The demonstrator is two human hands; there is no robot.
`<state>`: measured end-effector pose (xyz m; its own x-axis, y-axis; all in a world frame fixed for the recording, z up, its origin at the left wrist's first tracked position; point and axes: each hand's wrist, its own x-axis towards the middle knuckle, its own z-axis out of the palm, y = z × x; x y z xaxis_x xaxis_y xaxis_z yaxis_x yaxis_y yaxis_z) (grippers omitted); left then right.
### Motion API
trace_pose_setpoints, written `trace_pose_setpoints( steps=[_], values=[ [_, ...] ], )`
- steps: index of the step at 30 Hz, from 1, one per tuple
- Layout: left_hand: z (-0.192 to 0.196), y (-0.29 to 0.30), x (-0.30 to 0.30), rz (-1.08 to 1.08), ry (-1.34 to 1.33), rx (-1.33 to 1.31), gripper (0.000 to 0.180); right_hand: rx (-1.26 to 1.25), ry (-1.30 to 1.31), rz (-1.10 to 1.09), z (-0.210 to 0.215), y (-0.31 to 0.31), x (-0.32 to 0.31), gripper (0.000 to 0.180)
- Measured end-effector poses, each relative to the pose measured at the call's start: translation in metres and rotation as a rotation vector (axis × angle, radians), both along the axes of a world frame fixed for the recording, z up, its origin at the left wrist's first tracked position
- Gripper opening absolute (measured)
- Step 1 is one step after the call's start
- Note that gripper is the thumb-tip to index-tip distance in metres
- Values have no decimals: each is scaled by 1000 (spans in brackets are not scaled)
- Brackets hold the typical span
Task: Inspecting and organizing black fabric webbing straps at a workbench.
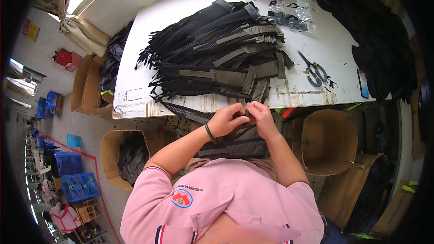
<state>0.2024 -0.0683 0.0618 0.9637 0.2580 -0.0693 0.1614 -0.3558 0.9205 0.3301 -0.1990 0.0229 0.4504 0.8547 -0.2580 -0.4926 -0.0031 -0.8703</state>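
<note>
My left hand (228, 119) and my right hand (262, 118) meet at the table's near edge, fingertips pinched close together. Between them is a black-and-grey fabric strap (242, 131); its gripped end is mostly covered by my fingers. Part of the dark fabric hangs down over my lap. A green bangle circles my left wrist. Just beyond my hands lies a broad pile of black mesh straps (203, 54) with grey-olive panels, their ends pointing left and right. One mesh strap (181, 110) droops over the table's edge beside my left forearm.
On the white table (307, 88), black-handled scissors (313, 70), a phone (363, 83) and a clear bag of black parts (293, 13) lie right of the pile. Dark fabric (384, 49) heaps at far right. Cardboard boxes (330, 141) (110, 158) stand below the table on both sides.
</note>
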Motion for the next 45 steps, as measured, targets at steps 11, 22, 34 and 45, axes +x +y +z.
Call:
trace_pose_setpoints(
  steps=[11, 22, 34, 45],
  values=[
    [-1, 19, -4, -19, -218, -425, 16, 265, 533, 195, 18, -16, -18, 15],
    [-11, 18, -7, 6, 201, -317, 22, -179, -506, -361, -3, -31, 13, 10],
    [-8, 13, -17, 233, 182, -630, 23, -23, -337, -225, 17, -33, 5, 11],
    [-4, 7, -11, 5, 170, -777, 29, -104, -563, -76, -8, -21, -9, 13]
  ],
)
